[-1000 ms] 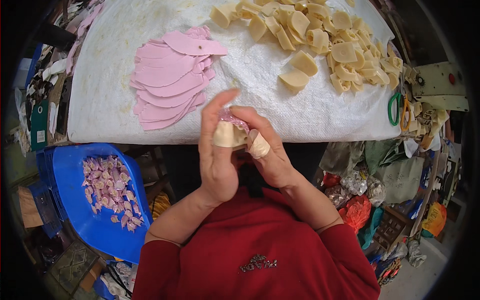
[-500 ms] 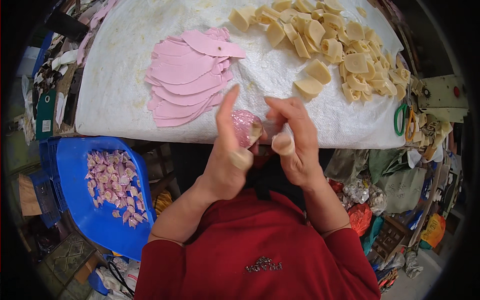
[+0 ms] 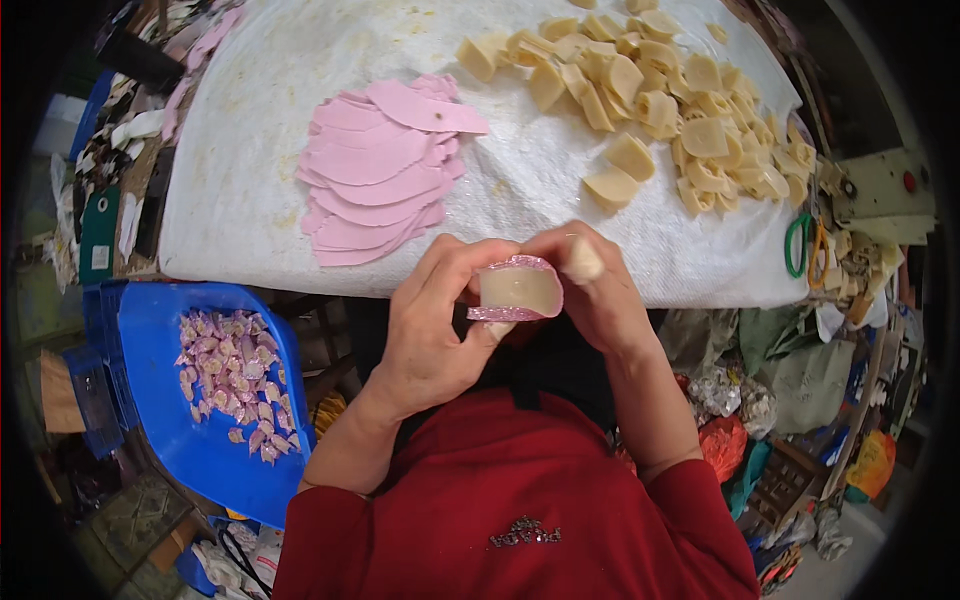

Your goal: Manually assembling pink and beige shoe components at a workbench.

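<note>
A shoe heel [image 3: 522,290] wrapped in glittery pink material, its pale inner face turned up, is held between my hands at the table's front edge. My left hand [image 3: 432,330] is closed on its left side, with the thumb below and the fingers above. My right hand [image 3: 602,300] grips the right side; its fingers are partly hidden behind the heel. Pale finger covers sit on the left thumb and on a digit of the right hand. Beyond my left hand lies a fanned stack of pink strips [image 3: 375,175] on the white table cover [image 3: 240,150].
Bare beige heels [image 3: 705,138] are heaped at the back right of the table. A blue tub [image 3: 165,400] with several pink glitter heels [image 3: 235,375] stands at lower left. Green-handled scissors [image 3: 797,245] hang at the right edge. Bags and scraps crowd the lower right.
My hands have come together around the heel, which has turned to show its pale inner face. Before, the right hand was apart from it, fingers raised. The view has shifted slightly.
</note>
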